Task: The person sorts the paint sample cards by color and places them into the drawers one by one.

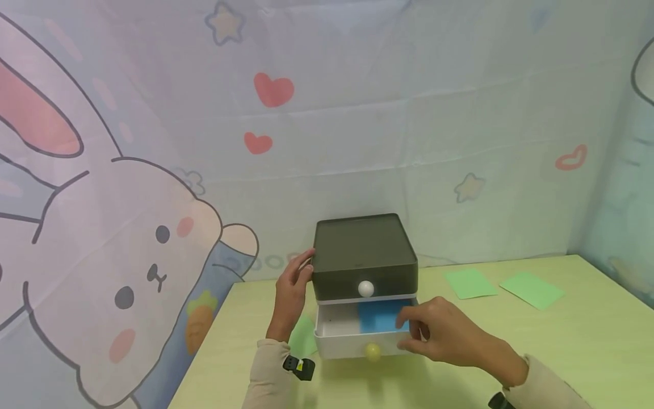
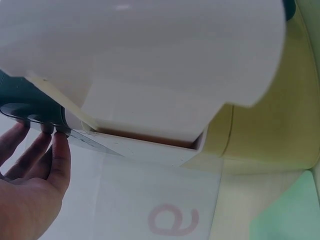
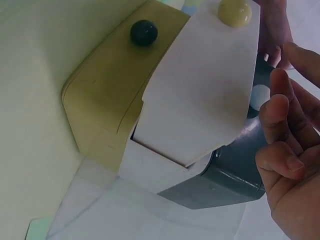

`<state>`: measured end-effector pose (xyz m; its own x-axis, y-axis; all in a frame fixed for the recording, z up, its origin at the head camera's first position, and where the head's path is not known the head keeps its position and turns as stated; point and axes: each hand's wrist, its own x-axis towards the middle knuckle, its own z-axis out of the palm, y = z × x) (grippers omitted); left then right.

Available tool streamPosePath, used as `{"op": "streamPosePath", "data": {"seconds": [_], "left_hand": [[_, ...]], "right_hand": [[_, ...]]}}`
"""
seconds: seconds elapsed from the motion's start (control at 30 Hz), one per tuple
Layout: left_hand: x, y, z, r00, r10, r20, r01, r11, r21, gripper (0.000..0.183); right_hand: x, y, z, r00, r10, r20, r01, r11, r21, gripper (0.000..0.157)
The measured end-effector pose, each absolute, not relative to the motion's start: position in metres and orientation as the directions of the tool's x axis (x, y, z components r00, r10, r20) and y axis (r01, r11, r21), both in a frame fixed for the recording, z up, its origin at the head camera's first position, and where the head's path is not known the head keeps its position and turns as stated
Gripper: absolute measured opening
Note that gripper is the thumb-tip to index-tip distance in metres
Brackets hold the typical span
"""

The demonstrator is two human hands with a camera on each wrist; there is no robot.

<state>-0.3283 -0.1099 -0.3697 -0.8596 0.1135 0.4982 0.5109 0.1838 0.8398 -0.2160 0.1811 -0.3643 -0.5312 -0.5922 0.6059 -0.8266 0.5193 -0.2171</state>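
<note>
A small drawer cabinet has a dark green top unit (image 1: 365, 244) with a white knob (image 1: 365, 289). Below it a white drawer (image 1: 339, 345) with a yellow knob (image 1: 373, 352) is pulled out. Inside the drawer, a blue sheet (image 1: 375, 316) lies toward the right. My left hand (image 1: 291, 295) rests its fingertips against the left side of the dark unit. At the drawer's front right corner is my right hand (image 1: 444, 335), fingers loosely bent; the right wrist view shows nothing in them. Whether it touches the sheet or drawer rim cannot be told.
Beneath the white drawer sits a yellow unit (image 3: 100, 95) with a dark knob (image 3: 144, 33). Two green paper sheets (image 1: 470, 283) (image 1: 532, 289) lie on the table to the right. Another green sheet (image 1: 304, 336) lies left of the cabinet. A printed cloth (image 1: 357, 113) hangs behind.
</note>
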Motion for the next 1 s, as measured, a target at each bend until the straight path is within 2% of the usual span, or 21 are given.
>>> {"op": "streamPosePath", "data": {"seconds": [0.47, 0.73, 1.0], "left_hand": [[-0.326, -0.110, -0.369, -0.859, 0.120, 0.497, 0.512, 0.183, 0.839, 0.038], [-0.326, -0.111, -0.369, -0.858, 0.118, 0.500, 0.513, 0.196, 0.835, 0.038], [-0.324, -0.110, -0.368, -0.862, 0.118, 0.494, 0.508, 0.191, 0.840, 0.039]], "right_hand": [[-0.207, 0.165, -0.389, -0.500, -0.596, 0.629, -0.840, 0.509, -0.185, 0.021], [-0.206, 0.156, -0.398, -0.539, -0.582, 0.609, -0.810, 0.556, -0.185, 0.021], [-0.212, 0.153, -0.388, -0.491, -0.532, 0.690, -0.815, 0.560, -0.149, 0.018]]}}
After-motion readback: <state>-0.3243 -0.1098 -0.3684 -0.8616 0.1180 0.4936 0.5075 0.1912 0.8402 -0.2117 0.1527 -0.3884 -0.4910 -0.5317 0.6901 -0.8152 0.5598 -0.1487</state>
